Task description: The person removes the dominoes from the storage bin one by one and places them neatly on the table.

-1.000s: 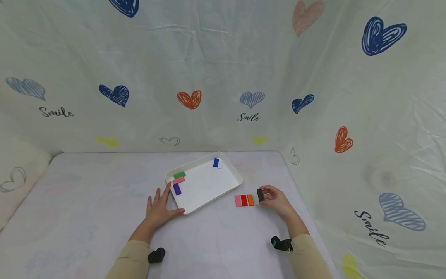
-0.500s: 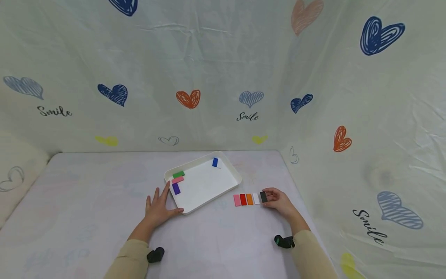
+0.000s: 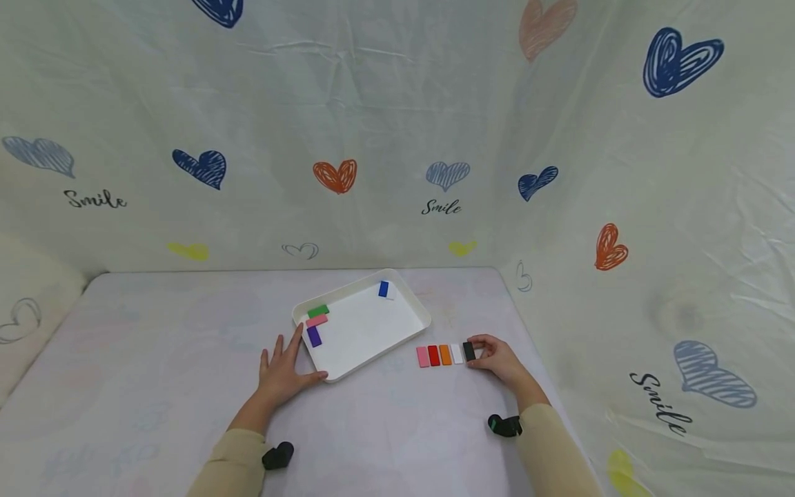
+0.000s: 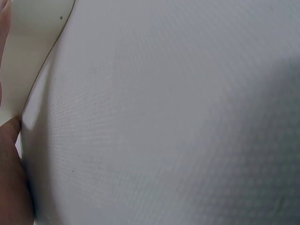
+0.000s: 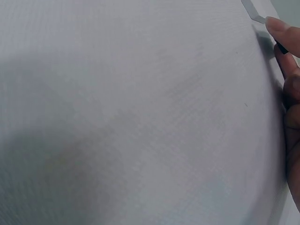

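My right hand [image 3: 499,360] pinches a small black rectangular block [image 3: 468,351] at the right end of a short row on the table. Left of it in the row lie a white block [image 3: 457,354], an orange block [image 3: 445,355], a red block [image 3: 433,355] and a pink block [image 3: 423,357]. In the right wrist view, thumb and fingers show at the right edge, with a dark corner of the black block [image 5: 281,48] between them. My left hand [image 3: 282,373] has its fingers spread, index finger and thumb touching the near left side of a white tray [image 3: 373,362].
Inside the tray lie a green block [image 3: 318,311], a pink block [image 3: 317,320], a purple block [image 3: 314,336] and a blue block [image 3: 384,289] with a small white piece beside it. A white cloth covers the table [image 3: 385,428]. Printed curtains [image 3: 373,124] hang behind and to the right.
My right hand has moved the black block slightly right, and the white block now shows fully between it and the orange one. The left hand stays at the tray.
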Motion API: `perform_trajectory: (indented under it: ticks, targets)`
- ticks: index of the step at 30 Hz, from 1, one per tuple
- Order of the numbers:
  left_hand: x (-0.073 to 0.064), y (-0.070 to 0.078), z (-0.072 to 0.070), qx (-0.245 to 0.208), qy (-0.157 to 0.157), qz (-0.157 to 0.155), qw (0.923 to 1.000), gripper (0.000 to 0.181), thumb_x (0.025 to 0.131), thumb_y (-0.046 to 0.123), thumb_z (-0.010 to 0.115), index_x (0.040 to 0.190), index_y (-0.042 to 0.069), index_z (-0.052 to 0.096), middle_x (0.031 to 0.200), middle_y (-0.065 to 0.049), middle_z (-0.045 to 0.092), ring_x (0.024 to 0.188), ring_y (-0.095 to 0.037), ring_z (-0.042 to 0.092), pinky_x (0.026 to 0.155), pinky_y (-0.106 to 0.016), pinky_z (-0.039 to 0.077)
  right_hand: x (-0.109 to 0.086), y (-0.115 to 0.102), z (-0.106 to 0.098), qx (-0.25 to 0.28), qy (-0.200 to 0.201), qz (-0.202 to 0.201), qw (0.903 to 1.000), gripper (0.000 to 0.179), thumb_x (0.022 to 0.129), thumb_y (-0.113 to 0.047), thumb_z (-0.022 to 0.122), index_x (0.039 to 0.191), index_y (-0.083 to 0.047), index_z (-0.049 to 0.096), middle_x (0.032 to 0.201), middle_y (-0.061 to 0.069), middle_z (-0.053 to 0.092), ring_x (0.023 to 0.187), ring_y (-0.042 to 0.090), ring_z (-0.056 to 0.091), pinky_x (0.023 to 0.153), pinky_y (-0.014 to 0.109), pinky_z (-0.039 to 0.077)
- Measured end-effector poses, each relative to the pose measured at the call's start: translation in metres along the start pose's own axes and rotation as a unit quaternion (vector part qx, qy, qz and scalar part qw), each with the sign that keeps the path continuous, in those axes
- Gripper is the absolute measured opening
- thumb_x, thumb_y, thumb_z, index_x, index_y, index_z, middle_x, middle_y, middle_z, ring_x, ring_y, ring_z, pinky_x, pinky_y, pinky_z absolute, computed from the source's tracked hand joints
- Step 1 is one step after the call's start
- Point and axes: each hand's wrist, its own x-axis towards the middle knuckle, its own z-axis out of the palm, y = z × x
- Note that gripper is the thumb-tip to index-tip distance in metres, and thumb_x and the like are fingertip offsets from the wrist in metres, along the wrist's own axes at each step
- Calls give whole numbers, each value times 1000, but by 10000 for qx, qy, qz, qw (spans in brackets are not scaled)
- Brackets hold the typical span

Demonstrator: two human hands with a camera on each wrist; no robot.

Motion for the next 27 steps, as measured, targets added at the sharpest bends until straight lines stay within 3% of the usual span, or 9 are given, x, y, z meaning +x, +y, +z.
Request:
perform_trajectory:
  ticks: [18, 27]
  targets:
    - [-1, 1, -1, 8, 14, -22, 10000, 121, 72, 57, 78, 156, 11, 5, 154, -31, 18, 143, -49, 2, 111, -63, -8, 1, 0, 2, -555, 27, 20, 9985, 52, 73, -3, 84, 121, -5, 65, 95, 5, 59, 63, 17, 43, 52, 25, 35]
    - [-1, 1, 0, 30, 37, -2, 10000, 121, 72, 58, 78, 156, 10, 6, 154, -32, 19, 143, -49, 3, 111, -63, -8, -1, 1, 0, -725, -40, 135, 9973, 53, 74, -6, 84, 124, -10, 65, 68, 5, 49, 61, 18, 44, 55, 27, 36]
